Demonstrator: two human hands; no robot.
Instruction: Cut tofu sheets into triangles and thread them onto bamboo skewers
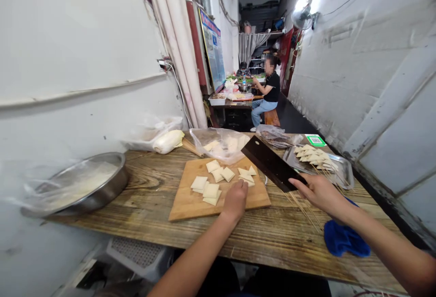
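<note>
On the wooden cutting board (190, 206) lie several flat, pale yellow squares that look like tofu slices (211, 190), some overlapping. My left hand (235, 199) is at the board's right part, fingers curled together against a small pile of tofu slices (250, 171), some of them triangular; its fingertips are partly hidden. In my right hand (318, 192) is a dark cleaver (270, 163), held by its handle, with the broad blade raised and tilted above the board's right edge. Thin bamboo skewers (306, 210) lie on the table below my right hand.
A metal tray (345, 170) holds skewered pale triangles (315, 155) at right. Near it lies a blue cloth (345, 238). Behind the board are a plastic bag of slices (225, 145) and a cabbage (168, 141). A large metal basin (119, 170) stands left. A person (270, 88) sits farther back.
</note>
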